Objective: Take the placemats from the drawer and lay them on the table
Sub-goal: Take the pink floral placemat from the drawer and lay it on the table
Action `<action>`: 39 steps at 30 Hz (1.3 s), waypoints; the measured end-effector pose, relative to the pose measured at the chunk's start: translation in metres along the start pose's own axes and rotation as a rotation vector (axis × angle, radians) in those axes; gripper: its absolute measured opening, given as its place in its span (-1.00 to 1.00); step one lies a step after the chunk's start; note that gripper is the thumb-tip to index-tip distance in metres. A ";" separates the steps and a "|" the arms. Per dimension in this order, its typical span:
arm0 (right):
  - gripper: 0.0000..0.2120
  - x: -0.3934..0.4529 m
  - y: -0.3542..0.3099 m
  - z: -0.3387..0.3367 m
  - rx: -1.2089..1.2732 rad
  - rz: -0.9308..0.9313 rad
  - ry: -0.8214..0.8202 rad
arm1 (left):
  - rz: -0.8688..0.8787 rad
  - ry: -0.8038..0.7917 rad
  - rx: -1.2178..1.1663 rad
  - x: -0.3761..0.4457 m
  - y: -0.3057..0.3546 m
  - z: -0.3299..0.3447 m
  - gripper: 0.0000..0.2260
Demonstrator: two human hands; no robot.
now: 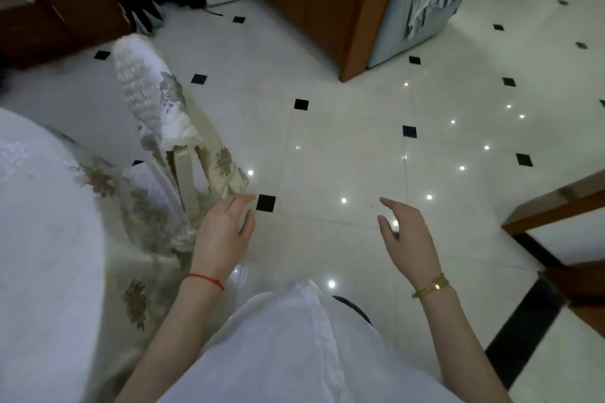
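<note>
Both my hands hang over the tiled floor, holding nothing. My left hand (226,229) has its fingers loosely spread, just right of a covered chair (157,114). My right hand (406,235) is open too, fingers slightly curled, out over bare tiles. The table (39,222), under a white cloth with a floral skirt, fills the left edge. No placemat and no drawer can be made out in this view.
A chair with a lace and floral cover stands between me and the table. A wooden cabinet (327,3) rises ahead, a dark wooden unit (49,3) at top left, a wooden furniture edge (556,206) at right. White floor tiles (343,147) with black diamonds lie ahead.
</note>
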State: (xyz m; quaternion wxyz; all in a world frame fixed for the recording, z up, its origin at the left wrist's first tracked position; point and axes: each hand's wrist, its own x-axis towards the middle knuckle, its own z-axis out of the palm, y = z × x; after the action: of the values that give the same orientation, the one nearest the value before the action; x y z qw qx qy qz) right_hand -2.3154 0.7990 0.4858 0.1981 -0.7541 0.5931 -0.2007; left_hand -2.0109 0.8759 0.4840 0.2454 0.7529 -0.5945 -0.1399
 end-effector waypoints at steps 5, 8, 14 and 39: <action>-0.67 0.100 0.000 0.012 -0.003 0.002 -0.062 | -0.021 0.018 0.025 0.101 -0.002 -0.001 -0.74; -0.66 0.168 0.005 0.028 0.013 -0.008 -0.105 | -0.071 0.054 0.022 0.159 -0.012 0.006 -0.74; -0.67 0.343 0.004 0.056 0.011 -0.122 -0.158 | -0.169 0.126 -0.010 0.288 -0.037 0.020 -0.74; -0.69 0.913 -0.334 0.299 0.033 -0.670 -0.488 | -0.712 0.476 0.106 0.696 -0.304 -0.117 -0.78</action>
State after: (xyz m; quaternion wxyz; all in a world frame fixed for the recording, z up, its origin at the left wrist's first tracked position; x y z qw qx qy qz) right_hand -1.6851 0.0005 0.4750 0.2685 -0.9277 0.2471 -0.0788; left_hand -1.5243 0.2818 0.4759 0.2728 0.9340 -0.2307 -0.0076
